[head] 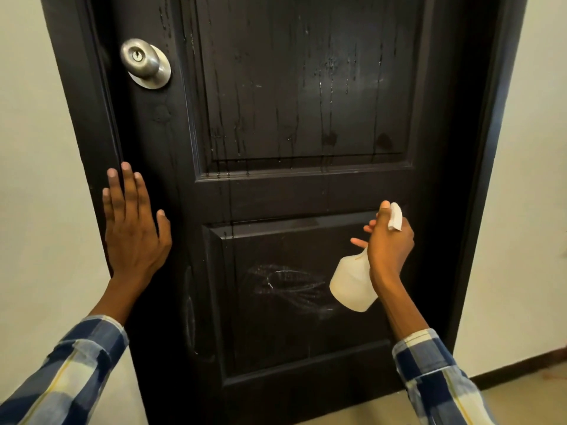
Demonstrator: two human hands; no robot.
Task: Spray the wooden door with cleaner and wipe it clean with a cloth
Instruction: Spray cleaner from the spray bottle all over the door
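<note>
A dark, almost black wooden door fills the view. Its upper panel is streaked with wet drips. Its lower panel carries whitish smear marks. My left hand lies flat with straight fingers against the door's left edge, below the knob. My right hand grips the neck of a white spray bottle, fingers curled round the trigger, with the white nozzle pointing at the door just above the lower panel. No cloth is in view.
A silver round door knob with a keyhole sits at the upper left of the door. Pale walls flank the dark door frame on both sides. A dark skirting board and beige floor show at the lower right.
</note>
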